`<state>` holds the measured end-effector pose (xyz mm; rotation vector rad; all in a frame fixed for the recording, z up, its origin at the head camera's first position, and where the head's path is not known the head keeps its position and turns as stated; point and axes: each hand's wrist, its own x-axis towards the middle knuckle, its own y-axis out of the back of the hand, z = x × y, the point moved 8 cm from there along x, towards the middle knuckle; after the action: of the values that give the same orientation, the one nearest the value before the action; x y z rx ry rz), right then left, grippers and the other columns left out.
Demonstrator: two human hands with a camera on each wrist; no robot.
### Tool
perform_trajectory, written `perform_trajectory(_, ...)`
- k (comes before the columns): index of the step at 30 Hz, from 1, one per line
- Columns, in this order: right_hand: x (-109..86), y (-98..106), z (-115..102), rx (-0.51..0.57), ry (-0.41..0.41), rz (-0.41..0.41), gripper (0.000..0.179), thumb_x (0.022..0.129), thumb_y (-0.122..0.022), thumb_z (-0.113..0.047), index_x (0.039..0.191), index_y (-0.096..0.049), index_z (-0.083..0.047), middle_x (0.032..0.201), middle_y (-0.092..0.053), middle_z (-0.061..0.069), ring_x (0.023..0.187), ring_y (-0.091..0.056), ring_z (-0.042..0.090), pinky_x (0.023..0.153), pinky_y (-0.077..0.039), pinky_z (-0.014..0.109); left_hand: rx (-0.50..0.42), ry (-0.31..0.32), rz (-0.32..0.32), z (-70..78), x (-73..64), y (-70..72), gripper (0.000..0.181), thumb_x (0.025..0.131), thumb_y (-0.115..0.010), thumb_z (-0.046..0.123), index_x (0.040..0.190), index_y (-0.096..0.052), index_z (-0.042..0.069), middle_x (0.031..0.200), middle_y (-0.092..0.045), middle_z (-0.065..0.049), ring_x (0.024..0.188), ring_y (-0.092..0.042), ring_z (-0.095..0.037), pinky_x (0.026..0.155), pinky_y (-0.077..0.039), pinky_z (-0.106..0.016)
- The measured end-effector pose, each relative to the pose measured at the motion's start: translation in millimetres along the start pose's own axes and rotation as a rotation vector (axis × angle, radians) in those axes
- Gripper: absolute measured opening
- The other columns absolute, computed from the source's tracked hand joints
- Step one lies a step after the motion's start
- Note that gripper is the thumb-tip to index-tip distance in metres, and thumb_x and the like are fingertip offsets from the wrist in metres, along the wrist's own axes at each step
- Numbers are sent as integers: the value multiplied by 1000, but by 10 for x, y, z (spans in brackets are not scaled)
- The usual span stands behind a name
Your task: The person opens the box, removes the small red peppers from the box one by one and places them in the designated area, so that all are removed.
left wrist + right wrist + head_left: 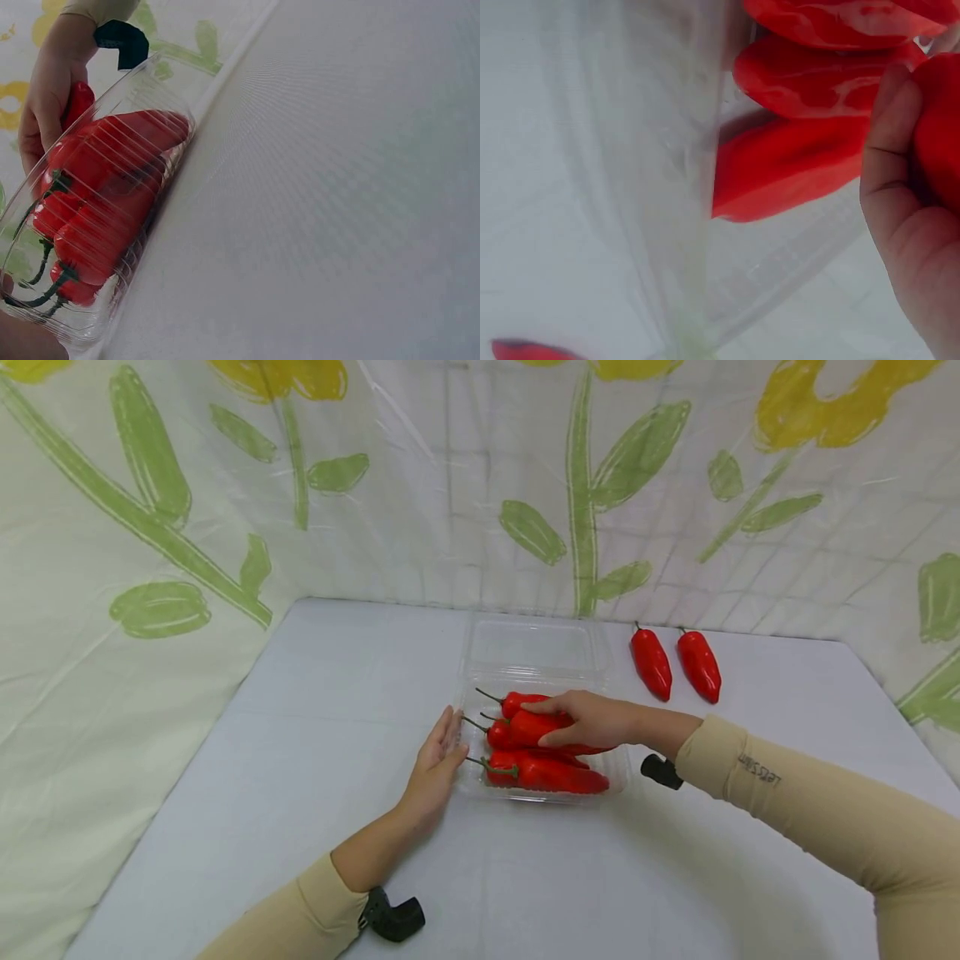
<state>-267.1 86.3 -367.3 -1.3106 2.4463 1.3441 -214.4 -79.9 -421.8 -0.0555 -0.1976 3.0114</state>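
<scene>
Several red peppers (558, 775) lie side by side in a clear plastic clamshell box (540, 798), their green stems pointing left. My right hand (596, 720) reaches over the box from the right and grips one red pepper (941, 135) above the others, thumb and fingers around its body. Against the box's left wall rests my left hand (431, 770), fingers extended along the side and thumb near the front corner. Through the ribbed clear wall in the left wrist view, the stacked peppers (105, 232) show. The gripped pepper's far side is hidden by the right hand.
The box's clear lid (534, 647) lies folded back behind it. Two more red peppers, a left one (651, 664) and a right one (699, 667), lie on the white table (360, 677) at the back right. A flower-printed curtain (420, 485) hangs behind the table.
</scene>
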Motion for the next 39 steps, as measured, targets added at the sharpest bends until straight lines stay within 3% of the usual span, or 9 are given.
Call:
perform_trajectory(11, -138, 125, 109, 79, -19, 22, 62, 91, -58, -28, 146, -32, -18, 127, -53, 7, 116, -45, 25, 85, -52, 31, 1, 13, 6, -10, -5, 8, 61, 96, -34, -2, 148, -3, -2, 156, -11, -15, 145, -5, -27, 118, -8, -44)
perform_trajectory(18, -278, 239, 254, 110, -34, 106, 64, 90, -57, -23, 147, -28, -18, 138, -46, 14, 121, -42, 30, 86, -53, 34, 21, 24, 11, -8, -4, 3, 62, 96, -36, -2, 148, -4, -1, 156, -12, -16, 145, -6, -28, 117, -10, -44)
perform_trajectory(24, -441, 344, 364, 134, -59, 188, 66, 90, -57, -30, 148, -27, -23, 144, -39, 15, 128, -36, 35, 92, -50, 43, 44, 23, 12, -4, -1, 11, 61, 96, -36, -1, 149, -4, 0, 156, -12, -15, 145, -6, -28, 117, -10, -44)
perform_trajectory(31, -597, 485, 517, 164, -91, 289, 66, 91, -56, -37, 148, -25, -25, 134, -46, 15, 120, -38, 32, 80, -51, 33, 39, 25, 17, -19, 1, 14, 61, 96, -36, -1, 149, -5, 1, 156, -13, -15, 145, -7, -27, 117, -10, -44)
perform_trajectory(39, -741, 583, 708, 166, -146, 380, 66, 91, -55, -37, 148, -24, -25, 136, -45, 18, 123, -33, 36, 80, -48, 30, 35, 25, 16, -34, 14, 7, 62, 96, -37, -1, 149, -5, 1, 156, -12, -14, 145, -7, -26, 118, -10, -43)
